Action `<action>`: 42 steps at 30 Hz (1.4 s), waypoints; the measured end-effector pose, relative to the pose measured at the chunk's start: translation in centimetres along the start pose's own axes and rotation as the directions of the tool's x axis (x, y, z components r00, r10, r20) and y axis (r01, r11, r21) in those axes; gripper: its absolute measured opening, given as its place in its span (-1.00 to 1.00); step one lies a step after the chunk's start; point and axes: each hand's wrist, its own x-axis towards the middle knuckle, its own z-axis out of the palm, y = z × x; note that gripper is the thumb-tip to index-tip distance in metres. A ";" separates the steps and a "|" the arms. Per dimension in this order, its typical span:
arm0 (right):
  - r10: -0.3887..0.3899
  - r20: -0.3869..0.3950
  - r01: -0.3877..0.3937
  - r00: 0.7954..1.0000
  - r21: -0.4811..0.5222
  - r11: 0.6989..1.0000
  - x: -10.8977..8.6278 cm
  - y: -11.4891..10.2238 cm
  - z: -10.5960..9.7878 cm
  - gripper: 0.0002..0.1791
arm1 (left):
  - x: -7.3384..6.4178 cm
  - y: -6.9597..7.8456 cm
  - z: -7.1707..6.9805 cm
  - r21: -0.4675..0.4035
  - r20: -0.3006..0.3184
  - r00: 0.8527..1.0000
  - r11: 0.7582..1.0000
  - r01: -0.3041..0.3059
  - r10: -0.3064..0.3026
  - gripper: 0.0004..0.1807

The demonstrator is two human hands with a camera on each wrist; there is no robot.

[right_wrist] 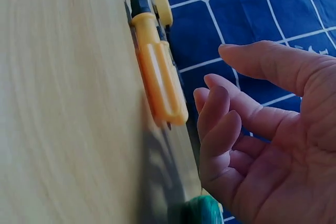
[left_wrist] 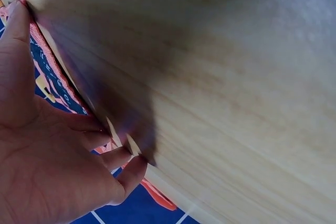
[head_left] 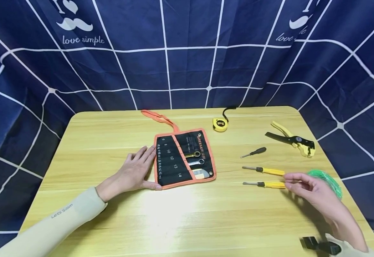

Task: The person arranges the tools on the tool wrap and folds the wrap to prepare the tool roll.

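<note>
"While the left hand [head_left: 135,169] lies beside the black, orange-trimmed tool pouch [head_left: 180,160], is it gripping anything?"

"No, its fingers are stretched out against the pouch's left edge, and its thumb touches the near left corner."

"And the right hand [head_left: 312,189]?"

"Holding nothing. Its fingers are loosely bent, the thumb apart from them, and its wrist view shows a gap between hand and handle. It hovers near the handle ends of the farther yellow-handled screwdriver [head_left: 264,170] and the nearer yellow-handled screwdriver [head_left: 264,184]."

"Where do those two lie?"

"On the wooden table [head_left: 93,135], right of the pouch, side by side with shafts pointing towards it. Just beyond them is a small dark-handled screwdriver [head_left: 254,152]."

"What shows in the pouch?"

"The ring ends of a brass-toned wrench [head_left: 197,154] and a silver wrench [head_left: 201,162], plus a pale piece [head_left: 201,174] I can't identify."

"Anything else out?"

"A yellow tape measure [head_left: 220,124] with a black strap, past the pouch's far right corner; yellow-and-black wire strippers [head_left: 291,139] farther right; and a green coil [head_left: 329,180], partly hidden behind the right hand."
</note>
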 end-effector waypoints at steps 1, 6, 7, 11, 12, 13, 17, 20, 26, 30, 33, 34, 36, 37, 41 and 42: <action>-0.007 -0.003 0.007 1.000 0.000 1.000 -0.1 0.2 0.0 -0.69 | 0.0 0.0 0.0 -0.001 -0.001 1.000 1.000 0.000 0.000 0.46; -0.013 -0.009 0.013 1.000 0.021 1.000 -0.5 1.0 0.2 -0.70 | 0.0 0.0 0.0 0.010 -0.026 1.000 1.000 -0.012 0.012 0.44; -0.007 -0.007 0.007 1.000 0.026 1.000 -0.6 1.0 0.3 -0.70 | 0.0 -0.1 0.0 0.014 -0.032 0.999 1.000 -0.015 0.015 0.44; 0.038 0.018 -0.039 0.999 0.053 0.998 -0.5 1.2 0.6 -0.72 | 0.0 -0.1 0.0 0.019 -0.046 0.999 1.000 -0.023 0.024 0.43; 0.047 0.023 -0.048 0.999 0.056 0.997 -0.5 1.3 0.6 -0.72 | 0.0 -0.1 0.0 0.017 -0.046 0.999 1.000 -0.023 0.024 0.43; 0.054 0.028 -0.056 0.998 0.058 0.997 -0.4 1.3 0.6 -0.72 | 0.0 -0.1 0.0 0.016 -0.045 0.999 1.000 -0.022 0.023 0.43; 0.066 0.035 -0.067 0.997 0.028 0.997 -0.2 1.4 0.7 -0.71 | 0.0 -0.2 0.0 0.020 -0.047 0.999 1.000 -0.019 0.020 0.43; 0.056 0.036 -0.055 0.998 -0.020 0.998 0.0 1.4 0.8 -0.70 | -0.1 -0.2 0.0 0.027 -0.047 0.999 0.999 -0.020 0.021 0.43; 0.058 0.028 -0.055 0.998 -0.104 0.993 0.4 1.2 1.1 -0.71 | -0.2 -0.2 0.1 0.029 -0.044 0.999 0.999 -0.026 0.027 0.42; 0.063 0.036 -0.058 0.997 -0.124 0.991 0.6 1.0 1.1 -0.72 | -0.3 -0.2 0.1 0.035 -0.041 0.999 0.999 -0.017 0.019 0.42; 0.071 0.038 -0.067 0.997 -0.099 0.993 0.5 1.0 0.8 -0.74 | -0.2 -0.2 0.1 0.034 -0.041 0.999 0.999 -0.021 0.022 0.42; 0.077 0.031 -0.074 0.997 -0.089 0.993 0.5 1.0 0.6 -0.74 | -0.2 -0.1 0.1 0.033 -0.040 0.999 0.999 -0.023 0.024 0.42; 0.086 0.010 -0.085 0.996 -0.074 0.994 0.4 1.1 0.4 -0.75 | -0.1 -0.1 0.1 0.031 -0.038 0.999 0.999 -0.025 0.026 0.42; 0.086 -0.006 -0.086 0.996 -0.064 0.994 0.5 1.2 0.3 -0.75 | -0.1 -0.1 0.1 0.032 -0.036 0.999 0.999 -0.025 0.026 0.42; 0.089 -0.057 -0.087 0.994 0.038 0.995 0.7 1.3 0.2 -0.78 | 0.0 -0.1 0.0 0.038 -0.028 0.999 0.999 -0.020 0.021 0.43; 0.090 -0.061 -0.084 0.994 0.093 0.992 0.8 1.3 0.2 -0.78 | -0.1 -0.1 0.0 0.039 -0.027 0.999 0.999 -0.019 0.020 0.43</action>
